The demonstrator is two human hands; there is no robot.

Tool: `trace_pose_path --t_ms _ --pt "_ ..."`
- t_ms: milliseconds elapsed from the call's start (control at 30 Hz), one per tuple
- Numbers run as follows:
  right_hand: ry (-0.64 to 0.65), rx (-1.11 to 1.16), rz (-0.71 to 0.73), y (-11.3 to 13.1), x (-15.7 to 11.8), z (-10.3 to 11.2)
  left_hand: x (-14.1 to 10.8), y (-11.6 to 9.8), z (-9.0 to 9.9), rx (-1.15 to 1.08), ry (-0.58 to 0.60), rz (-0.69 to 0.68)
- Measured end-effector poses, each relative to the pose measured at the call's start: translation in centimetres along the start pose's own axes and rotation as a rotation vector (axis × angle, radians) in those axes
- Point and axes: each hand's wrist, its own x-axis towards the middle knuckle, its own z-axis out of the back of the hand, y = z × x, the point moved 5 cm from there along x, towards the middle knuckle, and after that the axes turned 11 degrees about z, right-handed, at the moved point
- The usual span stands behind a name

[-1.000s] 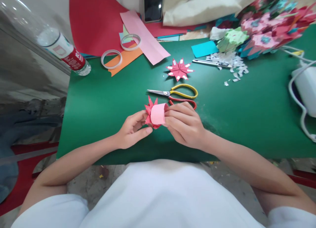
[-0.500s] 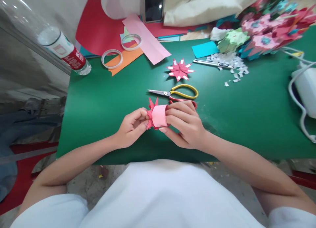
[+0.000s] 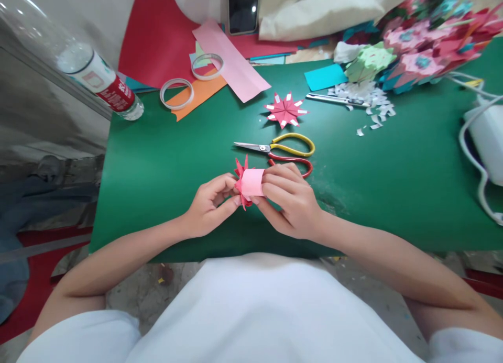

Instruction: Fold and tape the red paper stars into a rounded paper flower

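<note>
Over the front part of the green table, my left hand (image 3: 212,205) pinches the left side of a red pointed paper piece (image 3: 240,180). A curved pink paper band (image 3: 252,183) is against that piece's right side. My right hand (image 3: 288,198) grips the band's right edge, with the thumb below and the fingers partly hidden behind the paper. Scissors (image 3: 269,149) with one yellow and one red handle lie just beyond the hands, blades to the left. Farther back rests a red paper star (image 3: 285,111) with white strips on its points.
Two tape rolls (image 3: 176,94), pink and orange strips and a bottle (image 3: 113,93) are at the back left. A cutter (image 3: 338,100), white scraps, a blue card (image 3: 325,77) and paper flowers (image 3: 422,64) occupy the back right. A white device (image 3: 487,138) with a cable stands at right.
My right hand has shifted slightly left and down, uncovering more of the red scissor handle. The red piece and pink band have turned a little between my hands.
</note>
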Motion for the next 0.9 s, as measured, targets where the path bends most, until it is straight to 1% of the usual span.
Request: trace_pose_path --t_ms 100,200,433,600,900 --pt "0.003 0.015 -0.006 0.04 0.00 -0.05 0.00 0.06 0.02 0.009 -0.032 0.037" --pt "-0.024 0.029 -0.021 0.16 0.03 0.11 -0.04 -0.03 0.06 0.010 -0.041 0.044" --pt "-0.089 0.123 -0.143 0.11 -0.07 0.47 -0.23 0.11 0.05 0.000 -0.024 0.031" --pt "-0.098 0.122 -0.118 0.25 -0.24 0.42 -0.25 0.17 -0.11 0.008 -0.014 0.019" --pt "-0.065 0.096 -0.106 0.37 -0.09 0.32 -0.15 0.38 -0.19 -0.005 -0.048 0.081"
